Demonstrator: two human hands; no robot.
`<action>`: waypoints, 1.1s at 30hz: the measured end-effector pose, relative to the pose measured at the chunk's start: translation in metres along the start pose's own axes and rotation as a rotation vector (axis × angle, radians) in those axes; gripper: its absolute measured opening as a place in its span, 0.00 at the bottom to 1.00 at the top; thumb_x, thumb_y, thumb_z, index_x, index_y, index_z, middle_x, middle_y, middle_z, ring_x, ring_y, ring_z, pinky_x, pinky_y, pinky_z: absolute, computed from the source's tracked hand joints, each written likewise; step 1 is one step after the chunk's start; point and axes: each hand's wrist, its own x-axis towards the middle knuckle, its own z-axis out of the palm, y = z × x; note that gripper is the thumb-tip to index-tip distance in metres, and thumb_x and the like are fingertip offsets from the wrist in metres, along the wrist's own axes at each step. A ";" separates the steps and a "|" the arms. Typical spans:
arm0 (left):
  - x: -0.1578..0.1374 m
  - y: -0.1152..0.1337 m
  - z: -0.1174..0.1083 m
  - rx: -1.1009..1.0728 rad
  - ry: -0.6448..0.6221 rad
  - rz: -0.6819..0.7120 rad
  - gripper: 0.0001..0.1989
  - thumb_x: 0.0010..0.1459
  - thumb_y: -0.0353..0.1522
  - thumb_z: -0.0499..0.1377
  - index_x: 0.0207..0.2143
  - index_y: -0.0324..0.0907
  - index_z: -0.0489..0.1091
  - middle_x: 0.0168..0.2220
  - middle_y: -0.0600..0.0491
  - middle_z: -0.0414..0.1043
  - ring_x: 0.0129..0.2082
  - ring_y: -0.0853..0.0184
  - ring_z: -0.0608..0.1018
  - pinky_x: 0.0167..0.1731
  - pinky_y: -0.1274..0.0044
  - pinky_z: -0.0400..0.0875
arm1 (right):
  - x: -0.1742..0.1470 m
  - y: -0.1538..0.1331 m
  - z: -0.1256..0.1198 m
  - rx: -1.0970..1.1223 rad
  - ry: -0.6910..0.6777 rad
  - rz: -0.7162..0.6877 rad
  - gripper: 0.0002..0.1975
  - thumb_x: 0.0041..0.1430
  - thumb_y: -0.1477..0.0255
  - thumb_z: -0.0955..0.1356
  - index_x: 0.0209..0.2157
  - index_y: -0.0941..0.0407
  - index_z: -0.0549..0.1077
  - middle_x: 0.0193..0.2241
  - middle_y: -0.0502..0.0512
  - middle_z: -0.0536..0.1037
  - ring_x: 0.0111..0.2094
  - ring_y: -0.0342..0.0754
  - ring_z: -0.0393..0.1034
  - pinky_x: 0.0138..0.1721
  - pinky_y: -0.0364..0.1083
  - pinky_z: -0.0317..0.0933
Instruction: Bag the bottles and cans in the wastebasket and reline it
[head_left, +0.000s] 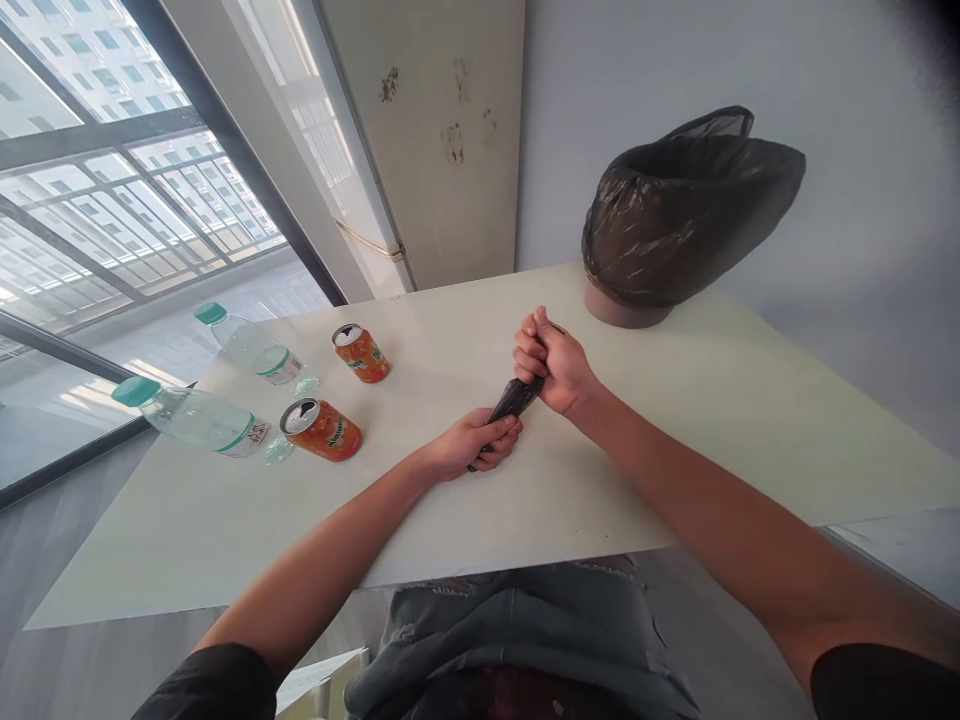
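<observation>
Between my two hands stretches a bunched black plastic bag (517, 398), held above the front middle of the table. My left hand (474, 442) is closed around its lower end. The upper end sits in the fist of my right hand (551, 358). Some of the bag is hidden inside my fingers. Beyond my right hand stands a bin (628, 308) lined with another black plastic bag (675, 225), whose top flares up and to the right.
Left on the white table (450, 530) stand two orange drink cans, a nearer one (322, 430) and a farther one (361, 353). Beside them are two clear bottles with green caps, one nearer (202, 420) and one farther (251, 345). A fridge (442, 140) stands behind the table.
</observation>
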 end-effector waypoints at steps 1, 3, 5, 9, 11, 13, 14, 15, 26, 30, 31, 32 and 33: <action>0.000 -0.001 0.000 0.016 -0.008 0.000 0.22 0.68 0.48 0.61 0.33 0.43 0.56 0.26 0.62 0.48 0.19 0.78 0.51 0.16 0.83 0.43 | 0.001 -0.001 -0.001 0.003 0.009 -0.002 0.26 0.66 0.48 0.71 0.29 0.53 0.60 0.18 0.39 0.48 0.17 0.38 0.35 0.16 0.39 0.42; 0.000 -0.002 -0.001 0.043 -0.026 0.003 0.23 0.69 0.49 0.60 0.32 0.44 0.55 0.25 0.62 0.47 0.19 0.77 0.51 0.16 0.83 0.44 | 0.002 -0.002 -0.003 0.002 0.021 -0.013 0.26 0.66 0.49 0.71 0.29 0.53 0.60 0.18 0.39 0.48 0.17 0.38 0.36 0.16 0.40 0.43; 0.000 -0.003 -0.001 0.052 -0.031 0.009 0.24 0.69 0.50 0.59 0.31 0.44 0.54 0.25 0.62 0.47 0.19 0.77 0.51 0.16 0.83 0.44 | 0.004 0.000 -0.005 0.010 0.042 -0.073 0.25 0.65 0.49 0.72 0.29 0.53 0.63 0.18 0.41 0.54 0.17 0.39 0.44 0.17 0.40 0.49; 0.001 -0.004 -0.001 -0.005 0.044 0.063 0.23 0.69 0.49 0.60 0.33 0.44 0.56 0.24 0.63 0.45 0.19 0.77 0.48 0.17 0.83 0.42 | 0.003 0.017 -0.006 0.008 0.038 -0.076 0.24 0.61 0.45 0.73 0.42 0.51 0.73 0.38 0.51 0.80 0.37 0.45 0.72 0.36 0.44 0.71; 0.002 -0.004 -0.003 -0.048 0.104 0.125 0.22 0.68 0.49 0.60 0.34 0.44 0.57 0.24 0.63 0.45 0.19 0.77 0.48 0.17 0.83 0.43 | 0.000 0.028 -0.005 -0.038 -0.077 0.065 0.29 0.58 0.42 0.73 0.47 0.52 0.75 0.49 0.57 0.81 0.47 0.50 0.74 0.46 0.48 0.73; 0.002 -0.005 -0.005 -0.069 0.149 0.168 0.21 0.69 0.48 0.60 0.35 0.44 0.57 0.24 0.64 0.45 0.19 0.77 0.48 0.17 0.83 0.44 | -0.004 0.037 -0.003 -0.119 -0.207 0.187 0.30 0.58 0.44 0.74 0.48 0.53 0.77 0.51 0.59 0.81 0.49 0.52 0.74 0.50 0.50 0.71; 0.002 -0.005 -0.006 -0.071 0.160 0.174 0.21 0.69 0.48 0.60 0.35 0.44 0.58 0.24 0.63 0.45 0.19 0.76 0.48 0.17 0.83 0.44 | -0.005 0.040 -0.002 -0.162 -0.246 0.220 0.28 0.59 0.46 0.75 0.48 0.53 0.77 0.50 0.59 0.81 0.48 0.52 0.74 0.51 0.51 0.70; 0.002 -0.006 -0.007 -0.072 0.163 0.170 0.20 0.69 0.48 0.60 0.35 0.44 0.58 0.24 0.63 0.45 0.19 0.76 0.48 0.17 0.83 0.44 | -0.006 0.042 -0.002 -0.204 -0.260 0.225 0.25 0.60 0.49 0.75 0.48 0.54 0.77 0.47 0.58 0.82 0.47 0.51 0.74 0.51 0.51 0.70; 0.001 -0.006 -0.009 -0.102 0.141 0.081 0.17 0.69 0.46 0.61 0.40 0.41 0.63 0.28 0.61 0.51 0.19 0.79 0.52 0.16 0.86 0.45 | 0.006 0.047 -0.021 -0.713 -0.040 -0.271 0.14 0.70 0.58 0.67 0.44 0.54 0.74 0.32 0.54 0.80 0.32 0.48 0.71 0.38 0.48 0.66; 0.000 -0.004 -0.009 -0.138 0.156 0.106 0.18 0.69 0.46 0.60 0.44 0.40 0.66 0.29 0.59 0.56 0.18 0.79 0.55 0.15 0.85 0.47 | 0.010 0.030 -0.033 -1.230 -0.337 -0.662 0.11 0.69 0.77 0.62 0.45 0.54 0.75 0.38 0.56 0.80 0.39 0.50 0.68 0.42 0.49 0.63; 0.000 -0.004 -0.010 -0.161 0.151 0.112 0.20 0.69 0.48 0.58 0.45 0.40 0.67 0.30 0.58 0.59 0.18 0.78 0.56 0.14 0.85 0.48 | 0.011 0.024 -0.034 -1.360 -0.415 -0.772 0.14 0.68 0.81 0.61 0.45 0.54 0.75 0.39 0.56 0.80 0.40 0.50 0.67 0.43 0.50 0.62; -0.001 -0.003 -0.010 -0.189 0.139 0.113 0.24 0.69 0.51 0.56 0.47 0.39 0.68 0.30 0.56 0.62 0.18 0.77 0.57 0.13 0.84 0.48 | 0.011 0.020 -0.035 -1.477 -0.474 -0.873 0.16 0.67 0.83 0.60 0.45 0.54 0.74 0.40 0.56 0.81 0.41 0.50 0.66 0.44 0.50 0.60; -0.001 -0.002 -0.011 -0.217 0.124 0.109 0.29 0.68 0.56 0.54 0.48 0.38 0.69 0.31 0.55 0.64 0.17 0.76 0.59 0.13 0.83 0.49 | 0.011 0.016 -0.036 -1.582 -0.517 -0.963 0.16 0.68 0.84 0.60 0.45 0.54 0.74 0.40 0.56 0.81 0.41 0.50 0.66 0.43 0.50 0.59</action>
